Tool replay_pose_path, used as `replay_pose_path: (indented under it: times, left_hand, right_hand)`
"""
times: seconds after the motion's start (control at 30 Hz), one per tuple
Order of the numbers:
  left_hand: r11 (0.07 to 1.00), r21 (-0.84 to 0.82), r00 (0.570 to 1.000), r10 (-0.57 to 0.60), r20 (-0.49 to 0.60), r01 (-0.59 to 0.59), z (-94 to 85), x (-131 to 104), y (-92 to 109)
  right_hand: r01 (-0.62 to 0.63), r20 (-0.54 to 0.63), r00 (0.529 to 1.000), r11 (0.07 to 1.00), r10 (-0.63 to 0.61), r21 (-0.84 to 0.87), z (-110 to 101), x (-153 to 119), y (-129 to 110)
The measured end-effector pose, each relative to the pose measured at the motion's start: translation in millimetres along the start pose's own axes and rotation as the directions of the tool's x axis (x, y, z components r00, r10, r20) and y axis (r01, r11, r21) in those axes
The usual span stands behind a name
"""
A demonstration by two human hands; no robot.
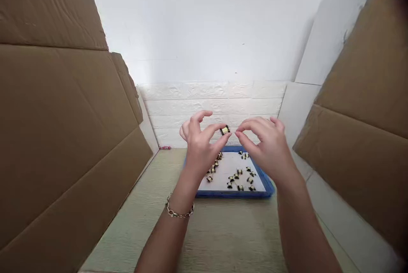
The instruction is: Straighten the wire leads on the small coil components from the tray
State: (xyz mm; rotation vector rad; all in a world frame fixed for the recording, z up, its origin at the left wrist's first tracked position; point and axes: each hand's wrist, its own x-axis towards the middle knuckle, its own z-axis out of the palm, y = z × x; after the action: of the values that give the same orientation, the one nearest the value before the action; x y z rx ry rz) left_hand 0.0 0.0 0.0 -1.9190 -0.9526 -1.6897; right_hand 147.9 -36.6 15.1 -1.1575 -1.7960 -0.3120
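Between the thumb and forefinger of my left hand (201,143) is a small transformer (225,130), a black bobbin with pins and a yellow-wrapped middle. It is held up above the far side of the blue tray (234,195). Just to its right, my right hand (269,143) is closed in a pinch, its fingertips a small gap away from the transformer. Whatever those fingertips grip, if anything, is too fine to make out. Several similar transformers (240,172) lie on the white sheet (219,184) in the tray, in a left and a right group; my left hand partly hides the left one.
Cardboard panels stand along the left (63,107) and right (360,145) sides. A white brick-patterned wall (204,106) closes off the back. On the pale green table (143,222), a small red tube-like object (165,147) lies at the back left.
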Motion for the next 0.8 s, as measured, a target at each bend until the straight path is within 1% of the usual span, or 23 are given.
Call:
replay_pose_path:
  times: [0.13,0.27,0.4,0.63,0.8]
  left_hand:
    - [0.999,0.014,0.999,-0.032,-0.001,0.032,5.9,0,-2]
    - [0.998,0.017,0.998,-0.054,-0.031,0.055,8.9,-1,-2]
    - [0.998,0.039,0.997,-0.056,-0.058,0.059,9.5,-1,-1]
    - [0.995,0.101,0.996,0.010,-0.092,-0.001,8.6,-1,0]
    - [0.988,0.147,0.994,0.056,-0.094,-0.042,8.5,-2,1]
  right_hand:
    - [0.018,-0.056,0.998,1.000,-0.019,-0.009,8,3,4]
    - [0.030,-0.123,0.992,1.000,-0.029,-0.001,15,2,2]
    - [0.055,-0.135,0.990,0.998,-0.051,0.022,18,2,-1]
    - [0.106,-0.139,0.985,0.994,-0.104,0.006,22,0,-4]
    - [0.102,-0.138,0.986,0.995,-0.098,0.017,24,-1,-6]
